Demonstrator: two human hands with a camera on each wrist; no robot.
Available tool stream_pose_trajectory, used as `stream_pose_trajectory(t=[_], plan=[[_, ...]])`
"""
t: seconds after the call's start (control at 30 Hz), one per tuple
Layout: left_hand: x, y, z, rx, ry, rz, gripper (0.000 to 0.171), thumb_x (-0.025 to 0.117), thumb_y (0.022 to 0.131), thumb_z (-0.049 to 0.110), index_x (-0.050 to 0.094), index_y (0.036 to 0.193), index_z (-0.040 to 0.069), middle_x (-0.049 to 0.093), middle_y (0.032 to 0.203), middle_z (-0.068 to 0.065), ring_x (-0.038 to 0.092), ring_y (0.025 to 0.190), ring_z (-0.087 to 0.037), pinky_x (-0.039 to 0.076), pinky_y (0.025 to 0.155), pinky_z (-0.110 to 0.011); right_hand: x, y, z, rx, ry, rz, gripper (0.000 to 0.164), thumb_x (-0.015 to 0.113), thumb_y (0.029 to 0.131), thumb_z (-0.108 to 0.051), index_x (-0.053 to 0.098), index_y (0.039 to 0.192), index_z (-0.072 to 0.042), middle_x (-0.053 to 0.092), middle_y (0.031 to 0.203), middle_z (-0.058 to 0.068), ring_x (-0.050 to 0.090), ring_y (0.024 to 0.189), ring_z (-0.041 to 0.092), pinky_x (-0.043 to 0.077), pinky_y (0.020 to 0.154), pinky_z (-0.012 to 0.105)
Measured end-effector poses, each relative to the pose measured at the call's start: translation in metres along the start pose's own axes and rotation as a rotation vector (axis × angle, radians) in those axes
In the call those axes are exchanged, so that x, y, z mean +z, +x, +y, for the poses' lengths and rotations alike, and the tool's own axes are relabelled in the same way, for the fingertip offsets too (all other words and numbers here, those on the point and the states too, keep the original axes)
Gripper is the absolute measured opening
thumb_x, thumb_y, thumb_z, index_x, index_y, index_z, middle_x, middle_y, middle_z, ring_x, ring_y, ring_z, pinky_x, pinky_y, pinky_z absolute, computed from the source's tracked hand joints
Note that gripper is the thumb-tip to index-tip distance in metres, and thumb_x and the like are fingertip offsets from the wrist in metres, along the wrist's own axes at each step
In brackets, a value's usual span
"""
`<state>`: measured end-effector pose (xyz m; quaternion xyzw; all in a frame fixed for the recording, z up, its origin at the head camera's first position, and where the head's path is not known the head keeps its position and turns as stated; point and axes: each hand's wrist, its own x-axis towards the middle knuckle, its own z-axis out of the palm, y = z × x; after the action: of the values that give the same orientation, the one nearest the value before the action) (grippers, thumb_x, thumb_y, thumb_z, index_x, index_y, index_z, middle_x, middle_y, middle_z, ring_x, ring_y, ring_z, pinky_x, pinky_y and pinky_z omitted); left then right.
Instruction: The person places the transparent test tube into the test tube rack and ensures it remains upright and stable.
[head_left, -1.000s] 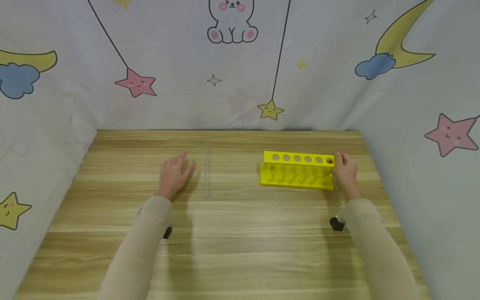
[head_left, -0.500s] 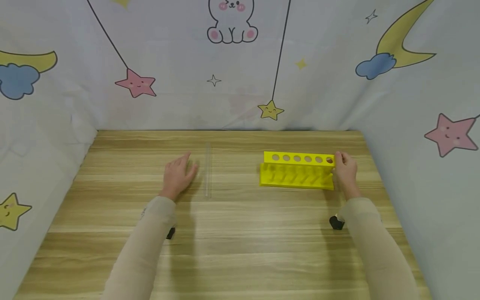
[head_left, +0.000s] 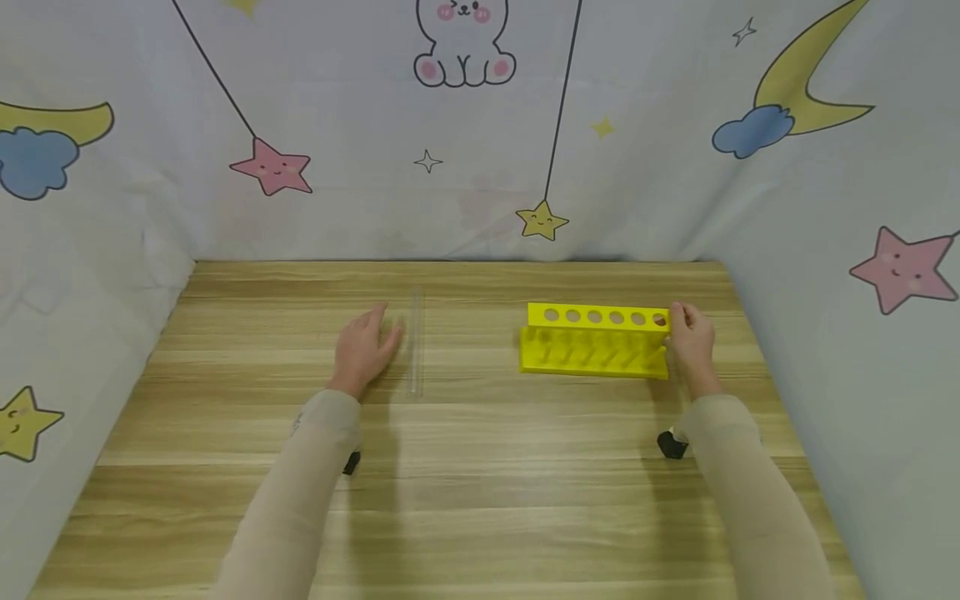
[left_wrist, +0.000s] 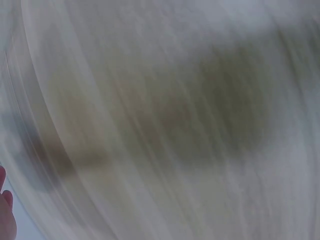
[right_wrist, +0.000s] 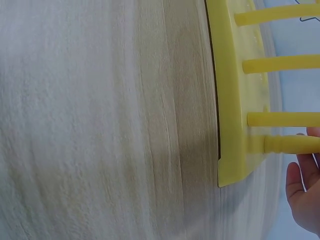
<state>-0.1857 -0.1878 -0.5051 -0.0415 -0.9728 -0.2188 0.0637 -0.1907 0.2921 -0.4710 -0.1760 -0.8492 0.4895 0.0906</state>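
Centre-left, the left hand (head_left: 363, 348) extends, fingers relaxed, thumb apart; centre-right, the right hand (head_left: 692, 340) grips a yellow rack (head_left: 594, 343).

From here I can read no text, label, brand, number or sign anywhere, and the small mark (head_left: 297, 422) at the edge of the left sleeve (head_left: 296, 492) is too tiny to make out.
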Motion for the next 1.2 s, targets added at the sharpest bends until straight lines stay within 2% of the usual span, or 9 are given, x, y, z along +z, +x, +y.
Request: stream_pose_trajectory(t=[0.1, 0.2, 0.33, 0.53, 0.73, 0.97, 1.2], plan=[[0.003, 0.001, 0.004, -0.027, -0.015, 0.012, 0.055, 0.047, 0.088, 0.039, 0.037, 0.132, 0.009, 0.051, 0.122, -0.020, 0.048, 0.110, -0.037, 0.038, 0.090, -0.050, 0.001, -0.001, 0.000, 0.023, 0.049, 0.007, 0.043, 0.037, 0.093, -0.034, 0.057, 0.104, 0.002, 0.051, 0.059, -0.029, 0.049, 0.057, -0.003, 0.041, 0.052, 0.009], [0.005, 0.002, 0.008, -0.036, -0.029, 0.023, 0.055, 0.047, 0.087, 0.039, 0.037, 0.132, 0.009, 0.052, 0.121, -0.019, 0.049, 0.109, -0.036, 0.040, 0.088, -0.050, 0.003, -0.002, -0.001, 0.052, 0.098, 0.013, 0.036, 0.038, 0.092, -0.034, 0.057, 0.095, -0.003, 0.053, 0.062, -0.024, 0.051, 0.060, -0.003, 0.043, 0.053, 0.010], [0.008, 0.004, 0.013, -0.046, -0.039, 0.011, 0.057, 0.046, 0.088, 0.041, 0.035, 0.133, 0.009, 0.051, 0.123, -0.018, 0.048, 0.111, -0.035, 0.040, 0.090, -0.049, 0.005, -0.002, -0.001, 0.070, 0.133, 0.024, 0.029, 0.039, 0.092, -0.033, 0.054, 0.083, -0.010, 0.052, 0.069, -0.018, 0.052, 0.063, -0.004, 0.045, 0.057, 0.012], [0.009, 0.007, 0.020, -0.077, -0.051, -0.018, 0.057, 0.046, 0.088, 0.040, 0.032, 0.135, 0.010, 0.051, 0.121, -0.017, 0.050, 0.109, -0.034, 0.041, 0.087, -0.049, 0.005, -0.003, 0.000, 0.073, 0.150, 0.030, 0.030, 0.039, 0.092, -0.034, 0.057, 0.089, -0.009, 0.052, 0.071, -0.017, 0.052, 0.065, -0.004, 0.045, 0.059, 0.011], [0.011, 0.009, 0.025, -0.103, -0.081, -0.036, 0.058, 0.047, 0.087, 0.039, 0.031, 0.135, 0.010, 0.051, 0.121, -0.015, 0.052, 0.105, -0.032, 0.043, 0.084, -0.048, 0.006, -0.003, 0.001, 0.083, 0.205, 0.018, 0.025, 0.040, 0.092, -0.034, 0.054, 0.082, -0.015, 0.053, 0.074, -0.015, 0.053, 0.069, -0.003, 0.046, 0.062, 0.013], [0.015, 0.012, 0.030, -0.112, -0.063, -0.055, 0.059, 0.044, 0.088, 0.042, 0.030, 0.135, 0.010, 0.052, 0.118, -0.015, 0.054, 0.101, -0.033, 0.044, 0.081, -0.047, 0.005, -0.007, -0.006, 0.134, 0.268, 0.032, 0.020, 0.043, 0.091, -0.030, 0.057, 0.082, -0.019, 0.056, 0.071, -0.012, 0.053, 0.064, 0.003, 0.045, 0.055, 0.016], [0.017, 0.014, 0.034, -0.138, -0.081, -0.086, 0.058, 0.043, 0.088, 0.044, 0.031, 0.135, 0.012, 0.051, 0.118, -0.014, 0.054, 0.101, -0.034, 0.044, 0.080, -0.048, 0.003, -0.014, -0.018, 0.175, 0.331, 0.030, 0.020, 0.043, 0.091, -0.026, 0.059, 0.085, -0.014, 0.055, 0.073, -0.008, 0.051, 0.066, 0.006, 0.043, 0.053, 0.017]])
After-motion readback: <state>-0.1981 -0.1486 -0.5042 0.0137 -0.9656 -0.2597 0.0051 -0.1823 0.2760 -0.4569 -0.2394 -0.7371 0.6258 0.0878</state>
